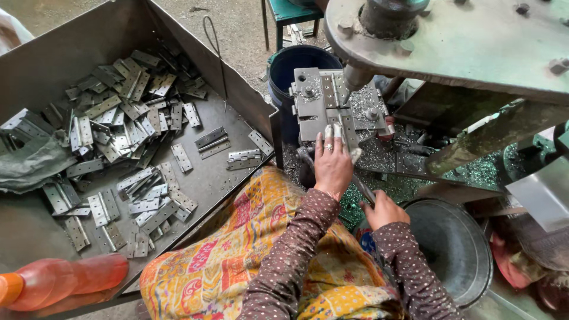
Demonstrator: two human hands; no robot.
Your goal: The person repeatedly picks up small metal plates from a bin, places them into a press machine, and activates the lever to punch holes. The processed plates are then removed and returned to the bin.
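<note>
Left hand [332, 163] presses flat, fingers spread, one grey steel hinge [347, 131] on the press fixture [332, 101]; right hand [384, 210] clenches a thin metal rod [363, 188]. Grey tray [237, 89] holds many loose hinges [118, 130] (unprocessed, I judge).

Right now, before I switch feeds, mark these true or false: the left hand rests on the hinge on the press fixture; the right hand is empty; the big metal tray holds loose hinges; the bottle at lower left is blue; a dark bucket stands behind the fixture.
1. The left hand rests on the hinge on the press fixture: true.
2. The right hand is empty: false, it grips a thin metal rod.
3. The metal tray holds loose hinges: true.
4. The bottle is blue: false, orange-red.
5. A dark bucket stands behind the fixture: true.
</note>
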